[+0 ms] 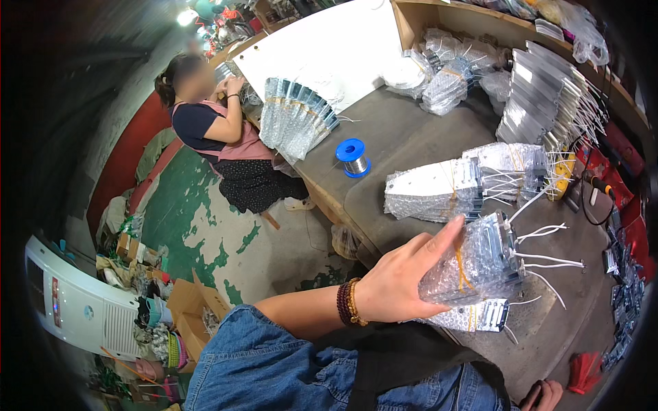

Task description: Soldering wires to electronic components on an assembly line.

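My left hand (401, 277) reaches in from the lower left, in a denim sleeve with a bead bracelet on the wrist. It grips a bubble-wrapped bundle of metal parts (480, 264) bound with a yellow band, white wires trailing to its right. The bundle hangs just above another wrapped bundle (473, 316) lying on the grey table (404, 137). Only the fingers of my right hand (543, 395) show at the bottom edge; whether they hold anything is hidden.
More wrapped bundles (432, 192) lie behind the held one, and a fanned row (295, 116) stands at the table's far left. A blue wire spool (353, 157) sits between them. A co-worker (205, 123) sits at the far left. Cardboard boxes (188, 301) clutter the floor.
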`<state>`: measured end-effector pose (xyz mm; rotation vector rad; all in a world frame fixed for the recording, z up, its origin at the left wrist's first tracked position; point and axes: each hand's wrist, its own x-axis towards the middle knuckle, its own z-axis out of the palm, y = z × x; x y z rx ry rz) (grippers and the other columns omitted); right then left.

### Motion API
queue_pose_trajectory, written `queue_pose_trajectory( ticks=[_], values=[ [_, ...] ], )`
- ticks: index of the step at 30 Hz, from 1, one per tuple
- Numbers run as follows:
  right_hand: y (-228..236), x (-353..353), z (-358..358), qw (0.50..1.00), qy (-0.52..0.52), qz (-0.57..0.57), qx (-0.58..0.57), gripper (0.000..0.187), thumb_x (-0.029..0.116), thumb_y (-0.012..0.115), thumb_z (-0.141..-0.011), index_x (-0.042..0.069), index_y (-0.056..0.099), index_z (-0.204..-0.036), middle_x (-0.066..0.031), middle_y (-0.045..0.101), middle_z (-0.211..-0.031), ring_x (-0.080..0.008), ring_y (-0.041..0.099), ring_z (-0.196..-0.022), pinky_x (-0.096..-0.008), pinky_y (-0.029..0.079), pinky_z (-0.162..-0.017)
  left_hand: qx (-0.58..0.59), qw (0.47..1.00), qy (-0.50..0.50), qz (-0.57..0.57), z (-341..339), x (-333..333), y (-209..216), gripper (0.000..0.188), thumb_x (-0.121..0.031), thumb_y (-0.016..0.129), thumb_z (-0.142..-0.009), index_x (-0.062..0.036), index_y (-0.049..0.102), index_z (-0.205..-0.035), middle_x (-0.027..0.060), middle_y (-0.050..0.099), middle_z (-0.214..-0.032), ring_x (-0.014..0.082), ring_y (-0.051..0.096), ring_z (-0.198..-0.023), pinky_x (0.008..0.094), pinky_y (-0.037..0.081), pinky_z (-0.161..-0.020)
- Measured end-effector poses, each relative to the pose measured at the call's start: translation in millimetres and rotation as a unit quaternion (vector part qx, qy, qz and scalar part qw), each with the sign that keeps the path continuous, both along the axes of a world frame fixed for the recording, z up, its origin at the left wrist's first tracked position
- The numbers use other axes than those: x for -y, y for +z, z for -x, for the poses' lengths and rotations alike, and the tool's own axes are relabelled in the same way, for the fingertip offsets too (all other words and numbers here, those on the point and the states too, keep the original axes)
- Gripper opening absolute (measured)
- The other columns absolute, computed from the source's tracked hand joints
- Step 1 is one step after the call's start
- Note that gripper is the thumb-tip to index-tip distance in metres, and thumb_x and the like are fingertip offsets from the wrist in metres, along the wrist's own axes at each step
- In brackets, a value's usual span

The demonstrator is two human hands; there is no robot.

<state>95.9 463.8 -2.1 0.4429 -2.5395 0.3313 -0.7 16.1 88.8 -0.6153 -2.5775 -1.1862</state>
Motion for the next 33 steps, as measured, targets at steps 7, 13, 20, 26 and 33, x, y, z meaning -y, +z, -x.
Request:
queue_pose_trajectory(
  ticks=[7, 13, 20, 26, 33],
  values=[
    [3.0, 2.2, 0.0, 1.0, -0.001, 0.001, -0.002, 0.013, 0.007, 0.076, -0.084, 0.0, 0.07, -0.092, -0.0156, 0.069, -0.094, -0.0339, 0.063, -0.087, -0.0441, 0.051, -0.08, 0.041, 0.997, 0.018, 0.06, -5.3, 6.2, 0.5, 0.111, -0.026, 0.086, -0.07, 0.0035, 0.02, -0.154, 0.0201, 0.047, -0.14, 0.033, 0.056, -0.111, 0.0378, 0.046, -0.096],
    [6.7, 6.0, 1.1, 1.0, -0.002, 0.0, -0.006, 0.012, 0.006, 0.075, -0.084, 0.001, 0.07, -0.094, -0.0149, 0.069, -0.095, -0.033, 0.064, -0.088, -0.0431, 0.052, -0.081, 0.021, 0.994, 0.029, 0.099, -1.7, 13.1, -5.7, 0.11, -0.023, 0.086, -0.066, 0.0004, 0.024, -0.154, 0.0172, 0.055, -0.12, 0.0326, 0.056, -0.101, 0.038, 0.048, -0.089],
    [7.0, 5.5, 3.3, 1.0, 0.004, -0.005, 0.002, 0.01, 0.007, 0.073, -0.086, 0.001, 0.07, -0.094, -0.0144, 0.069, -0.095, -0.0333, 0.064, -0.089, -0.0433, 0.052, -0.082, 0.026, 0.993, 0.031, 0.109, -1.7, 18.2, -13.9, 0.11, -0.022, 0.085, -0.064, -0.0004, 0.025, -0.154, 0.0156, 0.054, -0.111, 0.0323, 0.056, -0.097, 0.0377, 0.048, -0.086],
    [5.9, 2.9, 2.4, 1.0, 0.006, -0.005, 0.0, 0.01, 0.006, 0.073, -0.086, 0.001, 0.07, -0.094, -0.0149, 0.069, -0.094, -0.0339, 0.064, -0.089, -0.0438, 0.052, -0.081, 0.025, 0.995, 0.034, 0.093, -3.2, 17.3, -17.0, 0.109, -0.019, 0.085, -0.064, 0.0001, 0.027, -0.153, 0.0161, 0.055, -0.111, 0.0324, 0.056, -0.098, 0.0371, 0.048, -0.086],
    [6.1, -1.0, -0.1, 1.0, -0.001, -0.006, 0.003, 0.01, 0.006, 0.073, -0.085, 0.001, 0.07, -0.094, -0.0153, 0.069, -0.094, -0.0345, 0.064, -0.088, -0.044, 0.051, -0.081, 0.019, 0.995, 0.033, 0.094, 0.7, 15.7, -19.7, 0.11, -0.019, 0.085, -0.064, -0.0028, 0.025, -0.155, 0.0152, 0.054, -0.111, 0.0323, 0.056, -0.095, 0.0383, 0.048, -0.086]
  ],
)
